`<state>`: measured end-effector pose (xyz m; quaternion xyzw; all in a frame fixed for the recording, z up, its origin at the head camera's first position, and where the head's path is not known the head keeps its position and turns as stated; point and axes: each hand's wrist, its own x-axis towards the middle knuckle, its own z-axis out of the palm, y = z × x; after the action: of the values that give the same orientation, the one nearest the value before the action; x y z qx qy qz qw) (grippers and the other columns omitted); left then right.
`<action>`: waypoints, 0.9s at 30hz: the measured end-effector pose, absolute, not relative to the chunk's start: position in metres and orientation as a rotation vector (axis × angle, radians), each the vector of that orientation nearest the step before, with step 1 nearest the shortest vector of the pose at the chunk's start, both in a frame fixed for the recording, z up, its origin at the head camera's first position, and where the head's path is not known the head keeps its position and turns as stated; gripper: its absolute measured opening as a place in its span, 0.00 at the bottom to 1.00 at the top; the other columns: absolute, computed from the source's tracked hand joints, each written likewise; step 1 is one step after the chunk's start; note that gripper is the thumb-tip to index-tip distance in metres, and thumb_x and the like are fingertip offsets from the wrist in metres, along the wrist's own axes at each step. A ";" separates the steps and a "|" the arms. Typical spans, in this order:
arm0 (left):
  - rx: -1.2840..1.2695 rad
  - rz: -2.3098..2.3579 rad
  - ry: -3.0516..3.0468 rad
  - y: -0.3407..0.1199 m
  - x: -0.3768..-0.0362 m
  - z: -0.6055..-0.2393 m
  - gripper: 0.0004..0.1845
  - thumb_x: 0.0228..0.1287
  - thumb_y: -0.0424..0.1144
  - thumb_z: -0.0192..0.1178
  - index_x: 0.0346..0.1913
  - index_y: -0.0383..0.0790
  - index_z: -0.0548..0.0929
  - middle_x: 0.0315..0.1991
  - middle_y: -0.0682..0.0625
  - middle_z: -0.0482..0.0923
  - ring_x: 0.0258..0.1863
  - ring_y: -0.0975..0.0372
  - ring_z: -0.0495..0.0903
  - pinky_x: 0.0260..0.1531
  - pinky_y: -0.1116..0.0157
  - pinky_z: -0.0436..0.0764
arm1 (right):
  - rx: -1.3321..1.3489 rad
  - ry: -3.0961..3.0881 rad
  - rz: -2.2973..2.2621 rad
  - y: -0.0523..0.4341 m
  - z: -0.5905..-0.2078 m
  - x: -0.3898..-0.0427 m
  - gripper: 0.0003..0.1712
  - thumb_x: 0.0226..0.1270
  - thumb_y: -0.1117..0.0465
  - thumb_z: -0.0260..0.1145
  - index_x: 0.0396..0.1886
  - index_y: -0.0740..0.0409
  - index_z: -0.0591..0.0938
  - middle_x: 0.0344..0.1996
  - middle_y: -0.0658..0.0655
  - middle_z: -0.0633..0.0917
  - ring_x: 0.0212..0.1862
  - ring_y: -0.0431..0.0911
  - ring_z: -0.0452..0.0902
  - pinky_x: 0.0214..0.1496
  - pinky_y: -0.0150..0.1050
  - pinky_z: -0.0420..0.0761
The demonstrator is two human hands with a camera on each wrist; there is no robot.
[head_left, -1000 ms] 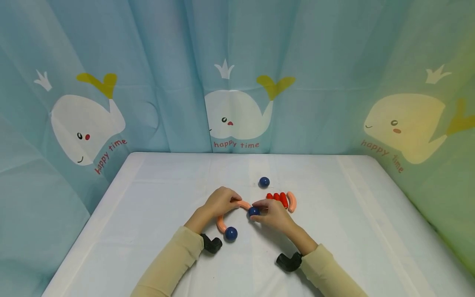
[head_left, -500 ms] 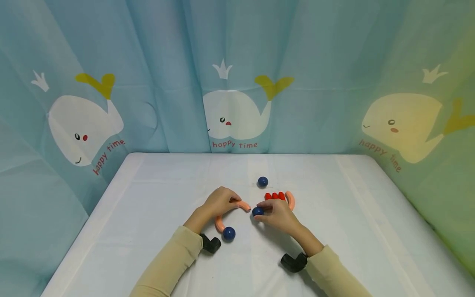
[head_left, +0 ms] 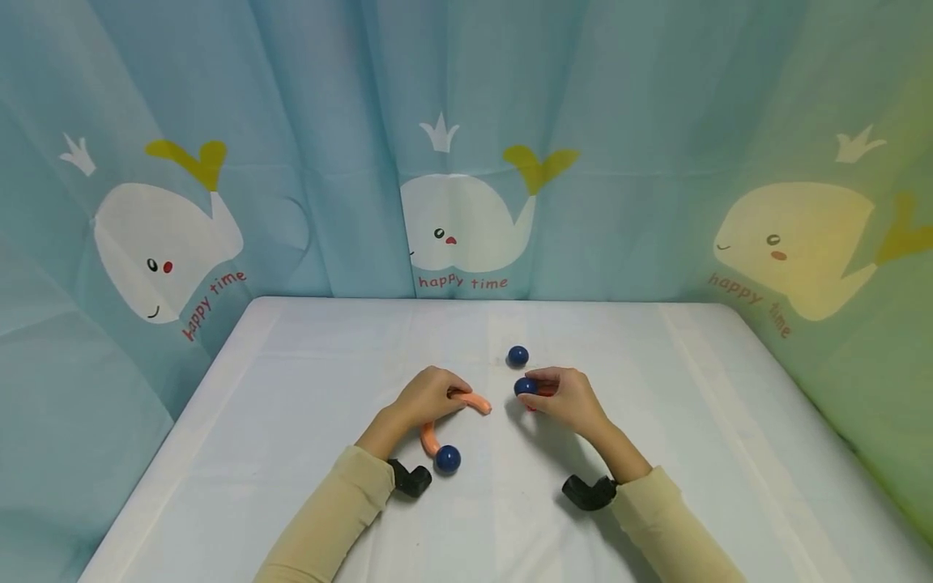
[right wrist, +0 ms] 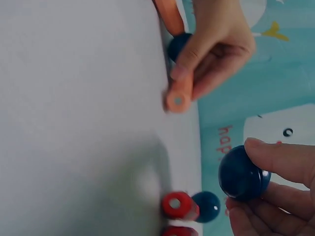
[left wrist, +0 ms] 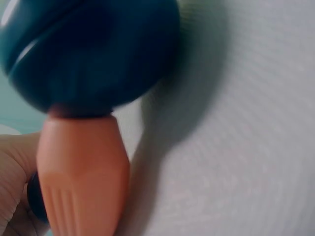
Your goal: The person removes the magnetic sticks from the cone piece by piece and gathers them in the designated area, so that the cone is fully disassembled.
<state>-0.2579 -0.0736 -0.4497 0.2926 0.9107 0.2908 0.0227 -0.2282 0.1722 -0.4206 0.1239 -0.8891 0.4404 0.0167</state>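
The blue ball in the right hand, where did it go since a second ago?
The right hand pulled the blue ball away from the end of the orange curved piece and carried it back toward the far ball, covering the red pieces. The left hand kept holding the orange piece, its other ball still attached.

The blue ball (right wrist: 244, 173) in the right hand (head_left: 570, 398) looks like smooth plastic with a soft sheen. The curved orange tube (head_left: 474, 401) in the left hand (head_left: 428, 395) is matt plastic, finely ribbed near its end in the left wrist view. The red pieces (right wrist: 178, 205) look like glossy plastic. The bench (head_left: 306, 364) wears matt white cloth; the curtain (head_left: 291, 121) is thin, creased printed fabric.
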 end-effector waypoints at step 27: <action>0.913 0.936 2.786 -0.075 -0.259 -0.452 0.11 0.57 0.36 0.65 0.44 0.44 0.86 0.40 0.54 0.83 0.42 0.61 0.79 0.41 0.69 0.76 | 0.195 -2.932 1.261 0.204 -0.425 -0.292 0.25 0.54 0.65 0.70 0.52 0.69 0.77 0.46 0.66 0.80 0.46 0.56 0.75 0.50 0.48 0.76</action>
<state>-0.2590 -0.0751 -0.4519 0.2964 0.9048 0.3041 0.0322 -0.2925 0.2036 -0.4246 0.0608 -0.9166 0.3943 -0.0280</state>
